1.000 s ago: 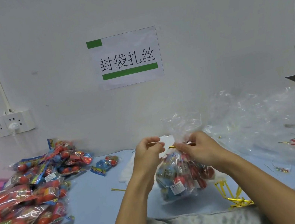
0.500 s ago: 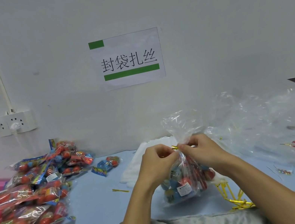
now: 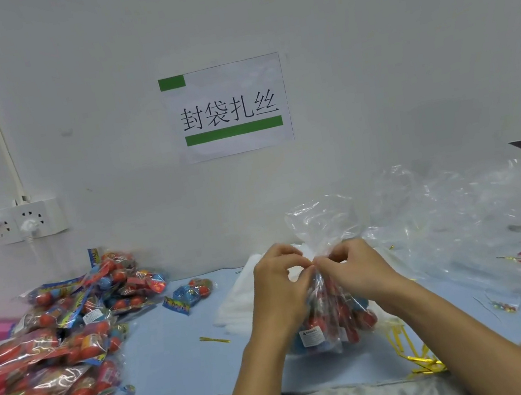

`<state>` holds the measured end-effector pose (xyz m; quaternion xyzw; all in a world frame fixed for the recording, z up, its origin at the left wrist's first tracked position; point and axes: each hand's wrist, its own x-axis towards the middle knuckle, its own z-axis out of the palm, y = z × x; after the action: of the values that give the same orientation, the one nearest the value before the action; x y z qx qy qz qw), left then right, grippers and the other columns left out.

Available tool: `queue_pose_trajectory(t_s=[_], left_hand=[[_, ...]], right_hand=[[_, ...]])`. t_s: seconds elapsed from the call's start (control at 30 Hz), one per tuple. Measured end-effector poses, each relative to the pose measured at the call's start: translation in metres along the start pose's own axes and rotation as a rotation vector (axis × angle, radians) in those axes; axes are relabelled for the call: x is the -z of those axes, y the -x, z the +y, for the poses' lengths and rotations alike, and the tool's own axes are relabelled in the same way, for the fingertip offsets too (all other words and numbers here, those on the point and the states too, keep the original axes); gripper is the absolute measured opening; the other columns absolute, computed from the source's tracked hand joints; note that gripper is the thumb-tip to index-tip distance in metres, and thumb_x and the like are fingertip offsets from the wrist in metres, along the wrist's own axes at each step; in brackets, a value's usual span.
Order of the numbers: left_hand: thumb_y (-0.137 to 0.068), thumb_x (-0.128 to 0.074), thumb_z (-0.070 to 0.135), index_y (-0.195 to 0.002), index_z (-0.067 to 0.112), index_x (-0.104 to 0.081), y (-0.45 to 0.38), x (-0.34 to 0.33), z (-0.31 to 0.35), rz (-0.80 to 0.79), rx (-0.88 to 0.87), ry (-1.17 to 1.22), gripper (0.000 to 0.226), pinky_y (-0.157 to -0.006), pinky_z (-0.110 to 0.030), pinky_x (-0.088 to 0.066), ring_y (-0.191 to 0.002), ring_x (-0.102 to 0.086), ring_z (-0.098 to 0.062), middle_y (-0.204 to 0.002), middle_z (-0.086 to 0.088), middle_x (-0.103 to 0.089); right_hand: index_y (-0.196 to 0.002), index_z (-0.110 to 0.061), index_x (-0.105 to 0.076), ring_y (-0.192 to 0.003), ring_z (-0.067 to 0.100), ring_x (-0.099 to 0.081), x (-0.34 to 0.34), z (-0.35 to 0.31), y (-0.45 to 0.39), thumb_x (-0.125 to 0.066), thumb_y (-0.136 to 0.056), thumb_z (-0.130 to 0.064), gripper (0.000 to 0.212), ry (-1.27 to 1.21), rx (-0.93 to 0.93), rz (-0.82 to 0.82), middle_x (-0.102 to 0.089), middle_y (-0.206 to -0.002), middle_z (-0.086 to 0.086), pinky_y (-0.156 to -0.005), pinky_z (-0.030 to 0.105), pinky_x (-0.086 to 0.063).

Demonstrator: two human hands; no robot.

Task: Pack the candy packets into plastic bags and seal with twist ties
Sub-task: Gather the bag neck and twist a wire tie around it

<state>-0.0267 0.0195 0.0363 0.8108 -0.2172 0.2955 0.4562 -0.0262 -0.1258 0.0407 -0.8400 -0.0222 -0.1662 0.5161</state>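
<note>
A clear plastic bag (image 3: 334,320) filled with red and blue candy packets stands on the light blue table in front of me. Its gathered neck sits between my two hands, and the loose top (image 3: 322,221) flares above them. My left hand (image 3: 278,288) and my right hand (image 3: 355,271) both pinch at the neck, fingertips almost touching. The gold twist tie there is hidden by my fingers. A big heap of candy packets (image 3: 52,345) lies at the left. Spare gold twist ties (image 3: 416,358) lie by my right forearm.
A pile of empty clear bags (image 3: 465,223) fills the right side of the table. One loose packet (image 3: 189,295) and a single gold tie (image 3: 214,340) lie mid-table. A flat stack of white bags (image 3: 238,298) sits behind my left hand. The wall carries a socket (image 3: 26,221).
My hands have drawn closer together at the bag's neck, and the gold tie that showed between them a second ago is now covered by my fingers.
</note>
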Motion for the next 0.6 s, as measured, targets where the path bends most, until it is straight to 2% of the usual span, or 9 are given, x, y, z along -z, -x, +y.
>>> queue_pose_trajectory(t_s=[0.07, 0.2, 0.27, 0.33, 0.4, 0.43, 0.53, 0.6], left_hand=[[-0.090, -0.072, 0.013, -0.084, 0.014, -0.076, -0.001, 0.000, -0.002, -0.039, -0.112, -0.104, 0.007, -0.084, -0.005, -0.040, -0.097, -0.056, 0.000, -0.102, 0.013, -0.064], [-0.092, -0.064, 0.006, -0.083, 0.013, -0.069, -0.001, 0.001, -0.005, -0.063, -0.151, -0.112, 0.012, -0.076, -0.014, -0.044, -0.085, -0.055, -0.003, -0.085, 0.011, -0.064], [-0.093, -0.062, 0.006, -0.081, 0.014, -0.066, -0.001, 0.002, -0.006, -0.064, -0.122, -0.072, 0.016, -0.073, -0.016, -0.047, -0.083, -0.056, -0.005, -0.082, 0.009, -0.065], [-0.094, -0.062, 0.008, -0.079, 0.020, -0.064, -0.001, 0.002, -0.005, -0.060, -0.087, -0.043, 0.020, -0.069, -0.011, -0.045, -0.082, -0.058, -0.003, -0.080, 0.013, -0.064], [-0.094, -0.063, 0.008, -0.079, 0.021, -0.066, -0.001, 0.001, -0.005, -0.041, -0.059, -0.027, 0.020, -0.066, -0.009, -0.044, -0.080, -0.059, -0.003, -0.080, 0.013, -0.064], [-0.094, -0.063, 0.008, -0.080, 0.020, -0.067, -0.001, 0.001, -0.005, -0.027, -0.051, -0.028, 0.019, -0.065, -0.010, -0.044, -0.079, -0.059, -0.004, -0.079, 0.013, -0.064], [-0.094, -0.063, 0.007, -0.080, 0.019, -0.068, -0.001, 0.000, -0.005, 0.003, -0.022, -0.038, 0.018, -0.064, -0.011, -0.046, -0.075, -0.059, -0.007, -0.076, 0.014, -0.064], [-0.092, -0.064, 0.005, -0.078, 0.018, -0.069, -0.001, -0.001, -0.006, 0.010, 0.022, -0.005, 0.020, -0.062, -0.016, -0.048, -0.073, -0.059, -0.007, -0.071, 0.010, -0.065]], right_hand=[[-0.080, -0.001, -0.072, -0.057, 0.007, -0.051, 0.001, -0.001, -0.001, -0.064, -0.094, -0.029, 0.032, 0.034, 0.004, -0.003, -0.060, -0.067, 0.007, -0.056, 0.021, -0.041], [-0.081, -0.002, -0.073, -0.065, 0.012, -0.056, 0.002, -0.003, 0.000, -0.065, -0.095, -0.027, 0.030, 0.056, 0.042, -0.011, -0.071, -0.083, 0.018, -0.057, 0.019, -0.043], [-0.079, 0.001, -0.072, -0.059, 0.010, -0.051, 0.002, -0.005, 0.000, -0.066, -0.095, -0.025, 0.032, 0.056, 0.053, -0.023, -0.064, -0.072, 0.019, -0.052, 0.017, -0.040], [-0.066, -0.002, -0.070, -0.046, 0.006, -0.040, 0.003, -0.006, 0.001, -0.068, -0.094, -0.023, 0.035, 0.050, 0.050, -0.042, -0.051, -0.053, 0.003, -0.043, 0.011, -0.033], [-0.047, -0.015, -0.061, -0.038, 0.007, -0.033, 0.003, -0.008, 0.002, -0.068, -0.093, -0.019, 0.047, 0.059, 0.063, -0.053, -0.039, -0.041, -0.009, -0.039, 0.010, -0.028], [-0.043, -0.015, -0.057, -0.038, 0.008, -0.031, 0.003, -0.009, 0.002, -0.067, -0.093, -0.017, 0.051, 0.080, 0.079, -0.053, -0.036, -0.040, -0.009, -0.039, 0.010, -0.027], [-0.046, -0.007, -0.056, -0.044, 0.010, -0.028, 0.002, -0.011, 0.002, -0.063, -0.092, -0.011, 0.047, 0.157, 0.125, -0.062, -0.034, -0.045, -0.004, -0.044, 0.017, -0.027], [-0.039, -0.015, -0.047, -0.043, 0.010, -0.026, 0.001, -0.009, 0.001, -0.059, -0.090, -0.007, 0.053, 0.160, 0.151, -0.074, -0.029, -0.042, -0.009, -0.043, 0.017, -0.026]])
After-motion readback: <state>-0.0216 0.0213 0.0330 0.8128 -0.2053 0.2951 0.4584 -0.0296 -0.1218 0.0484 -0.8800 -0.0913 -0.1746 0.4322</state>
